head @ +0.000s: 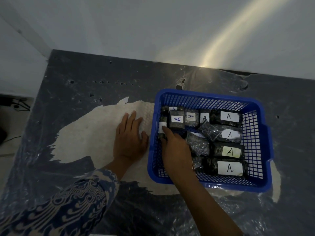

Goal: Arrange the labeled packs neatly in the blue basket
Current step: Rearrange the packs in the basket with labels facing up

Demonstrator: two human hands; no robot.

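Where the blue basket (265,138) nears the surface's (85,79) right edge, our right hand (177,147) pinches a labeled pack (162,129); left hand (130,140) flat, fingers straight.

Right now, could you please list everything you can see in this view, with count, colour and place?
blue basket: one, blue, on the table's right half.
labeled packs: about a dozen, dark with white or pale labels marked A, all inside the basket; four lie in a column along its right side, others stand or lie loosely toward the left.
table: one, dark grey covering torn to show a pale patch, against the wall.
wall: white, behind the table, with a streak of light.
left hand: flat on the pale patch, left of the basket; patterned blue sleeve.
right hand: inside the basket, fingertips on a pack by its left wall.
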